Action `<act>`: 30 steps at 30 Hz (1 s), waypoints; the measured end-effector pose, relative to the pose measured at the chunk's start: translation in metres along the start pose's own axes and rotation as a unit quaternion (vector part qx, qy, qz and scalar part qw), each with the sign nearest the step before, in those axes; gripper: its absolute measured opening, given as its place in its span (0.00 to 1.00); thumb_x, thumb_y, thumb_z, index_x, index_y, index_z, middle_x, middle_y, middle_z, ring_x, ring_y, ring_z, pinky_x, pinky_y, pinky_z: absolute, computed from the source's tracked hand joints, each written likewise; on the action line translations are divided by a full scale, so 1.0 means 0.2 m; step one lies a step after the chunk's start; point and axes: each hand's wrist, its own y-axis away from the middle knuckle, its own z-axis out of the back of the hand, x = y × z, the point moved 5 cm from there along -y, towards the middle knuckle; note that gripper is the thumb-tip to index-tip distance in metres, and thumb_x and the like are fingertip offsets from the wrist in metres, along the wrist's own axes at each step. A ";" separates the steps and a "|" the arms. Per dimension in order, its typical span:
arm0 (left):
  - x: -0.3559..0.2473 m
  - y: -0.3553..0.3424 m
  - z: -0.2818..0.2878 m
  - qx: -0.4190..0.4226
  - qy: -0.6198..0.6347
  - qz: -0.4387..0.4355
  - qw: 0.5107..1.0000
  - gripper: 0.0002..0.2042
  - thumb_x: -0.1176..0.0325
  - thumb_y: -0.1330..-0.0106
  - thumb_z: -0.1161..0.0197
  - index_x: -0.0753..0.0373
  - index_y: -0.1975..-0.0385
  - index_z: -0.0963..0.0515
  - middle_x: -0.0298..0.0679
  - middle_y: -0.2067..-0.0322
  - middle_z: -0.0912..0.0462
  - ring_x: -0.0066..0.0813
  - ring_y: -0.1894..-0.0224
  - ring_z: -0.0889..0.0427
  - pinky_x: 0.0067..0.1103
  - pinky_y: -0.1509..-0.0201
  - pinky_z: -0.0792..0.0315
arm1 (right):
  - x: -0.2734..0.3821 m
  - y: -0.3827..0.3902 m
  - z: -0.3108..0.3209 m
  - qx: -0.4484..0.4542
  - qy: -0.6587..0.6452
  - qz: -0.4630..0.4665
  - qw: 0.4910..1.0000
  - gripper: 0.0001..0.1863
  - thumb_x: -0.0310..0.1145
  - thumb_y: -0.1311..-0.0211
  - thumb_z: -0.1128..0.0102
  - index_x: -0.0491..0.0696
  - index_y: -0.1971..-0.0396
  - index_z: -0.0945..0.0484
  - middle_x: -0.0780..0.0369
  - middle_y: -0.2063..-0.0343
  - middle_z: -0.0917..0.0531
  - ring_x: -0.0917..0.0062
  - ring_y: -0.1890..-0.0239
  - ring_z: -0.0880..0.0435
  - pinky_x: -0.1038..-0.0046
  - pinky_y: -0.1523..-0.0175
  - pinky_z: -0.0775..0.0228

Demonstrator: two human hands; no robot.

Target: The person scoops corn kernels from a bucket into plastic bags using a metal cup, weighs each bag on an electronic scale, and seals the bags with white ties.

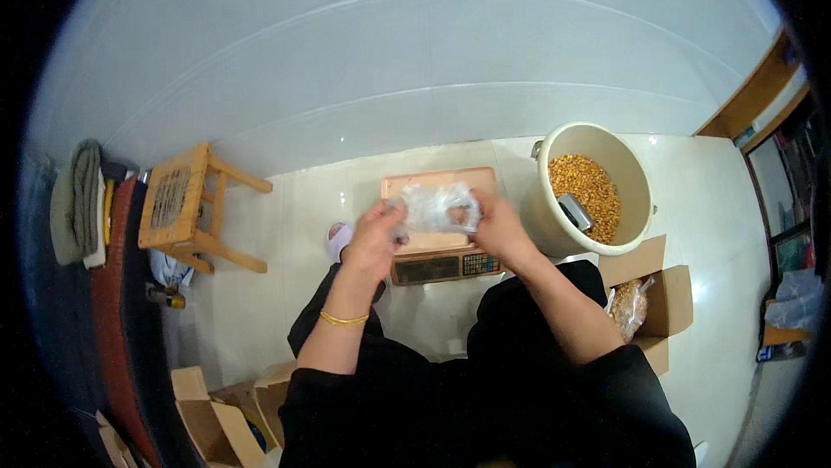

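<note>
Evidently, the bag point(430, 206) is held in the air between the two hands, its long axis running left to right above the scale point(396, 185). Its left end is pinched by the left hand point(375, 238), and its right end is gripped by the right hand point(498, 224), whose fingers are blurred, so their exact set cannot be told. Neither hand is nearer to the bag; the bucket point(551, 208), however, is closer to the right one, beyond the scale's right edge.

The bag is of thin, clear film, crumpled and whitish with glare; whether anything is inside cannot be made out. By it, the middle of the scale's flat, salmon-coloured plate is covered from view, while the plate's far corners are left showing. Along the scale's near edge a dark display and a keypad are set.

In the round, cream bucket, loose golden kernels point(576, 172) are heaped, grainy and glossy, and a grey scoop point(575, 213) is laid on them. Nearer the wearer, a filled bag point(630, 308) is seen in an open cardboard box point(673, 296). At the floor's left, a wooden stool point(176, 200) with a woven seat is placed.
</note>
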 end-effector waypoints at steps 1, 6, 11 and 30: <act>-0.05 0.01 0.05 -0.031 0.035 -0.037 0.998 0.07 0.63 0.38 0.40 0.56 0.65 0.28 0.28 0.67 0.25 0.19 0.67 0.28 0.17 0.72 0.36 | 0.01 0.01 0.02 -0.021 -0.040 -0.022 0.999 0.07 0.27 0.44 0.44 0.44 0.66 0.23 0.65 0.82 0.24 0.81 0.83 0.27 0.77 0.77 0.35; -0.22 0.13 0.27 -0.132 0.078 -0.078 0.985 0.07 0.61 0.37 0.40 0.55 0.70 0.27 0.27 0.72 0.26 0.17 0.74 0.31 0.15 0.75 0.39 | 0.04 0.02 0.17 -0.102 -0.264 -0.092 0.955 0.02 0.26 0.42 0.49 0.46 0.70 0.26 0.68 0.85 0.29 0.84 0.86 0.33 0.81 0.81 0.42; -0.19 0.13 0.31 -0.141 0.070 -0.068 0.985 0.07 0.62 0.36 0.42 0.57 0.69 0.27 0.28 0.74 0.27 0.18 0.74 0.32 0.16 0.76 0.39 | 0.09 0.03 0.21 -0.111 -0.420 -0.051 0.899 0.06 0.29 0.40 0.55 0.47 0.68 0.28 0.65 0.75 0.25 0.80 0.74 0.27 0.77 0.70 0.34; -0.04 0.09 0.00 -0.055 -0.144 -0.078 0.985 0.08 0.65 0.35 0.45 0.61 0.63 0.26 0.29 0.71 0.27 0.16 0.69 0.30 0.16 0.66 0.34 | 0.21 0.20 -0.16 0.232 0.228 0.216 0.921 0.17 0.41 0.36 0.52 0.40 0.67 0.24 0.53 0.68 0.21 0.62 0.61 0.22 0.66 0.56 0.31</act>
